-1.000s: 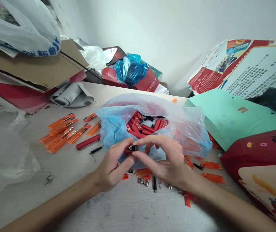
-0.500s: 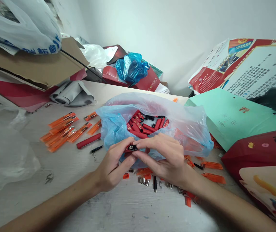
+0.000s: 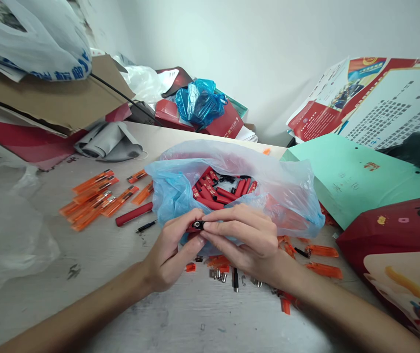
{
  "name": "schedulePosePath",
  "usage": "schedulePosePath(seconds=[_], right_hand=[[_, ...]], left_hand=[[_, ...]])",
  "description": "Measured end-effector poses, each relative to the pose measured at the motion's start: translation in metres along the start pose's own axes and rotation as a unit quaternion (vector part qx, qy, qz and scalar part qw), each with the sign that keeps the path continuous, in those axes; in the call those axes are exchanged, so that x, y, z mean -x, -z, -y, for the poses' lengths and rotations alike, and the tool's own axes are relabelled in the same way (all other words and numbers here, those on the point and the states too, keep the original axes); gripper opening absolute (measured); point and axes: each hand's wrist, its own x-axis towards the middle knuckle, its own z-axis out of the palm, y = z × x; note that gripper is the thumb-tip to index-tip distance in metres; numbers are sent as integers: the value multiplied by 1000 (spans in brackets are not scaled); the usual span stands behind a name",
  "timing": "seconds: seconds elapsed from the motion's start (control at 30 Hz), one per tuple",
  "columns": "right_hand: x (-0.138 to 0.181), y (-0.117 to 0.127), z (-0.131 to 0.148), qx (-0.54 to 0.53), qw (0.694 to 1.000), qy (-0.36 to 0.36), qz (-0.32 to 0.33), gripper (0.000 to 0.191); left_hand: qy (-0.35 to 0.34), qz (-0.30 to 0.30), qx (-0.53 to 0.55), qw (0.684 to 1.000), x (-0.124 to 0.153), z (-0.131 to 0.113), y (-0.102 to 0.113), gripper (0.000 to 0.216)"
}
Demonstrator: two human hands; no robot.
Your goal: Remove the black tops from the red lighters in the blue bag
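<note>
Between my two hands, over the near edge of a blue-white plastic bag (image 3: pixel 169 191), is a red lighter (image 3: pixel 196 225) seen end-on, its black top with a small round metal hole facing up. My left hand (image 3: pixel 173 250) pinches its body between thumb and fingers. On its right side, my right hand (image 3: pixel 244 233) has its thumb and fingertips pressed together at the black top. Whether a small separate part is between those tips is hidden. Several red lighter bodies (image 3: pixel 226 193) lie in the open bag.
Orange transparent lighters (image 3: pixel 92 206) lie left, beside a red tube (image 3: pixel 134 214) and a black piece (image 3: pixel 146 226). Small metal caps (image 3: pixel 217 275) and orange pieces (image 3: pixel 323 269) are scattered on the near side. A green folder (image 3: pixel 364 171) and red packaging (image 3: pixel 397 245) stand right.
My right fingers have curled in closer over the lighter's top. The lighter has shifted slightly left; my left hand keeps its grip.
</note>
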Motion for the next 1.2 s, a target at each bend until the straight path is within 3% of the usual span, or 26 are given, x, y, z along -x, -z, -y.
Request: schedulePosePath(seconds=[0.43,0.73,0.9,1.2], right_hand=[[0,-6,-1,-54,997,-52,12,19],[-2,-2,8,-185,950,-248,46,17],[-3,-2,10,-224,922,-314,21,15],[-1,-3,9,-198,929,-312,21,10]], left_hand=[[63,-42,93,993,3,2,1,25],[106,-49,155,981,2,1,0,35],[157,-44,225,960,0,-1,-1,35],[221,-68,234,944,-12,-21,0,40]])
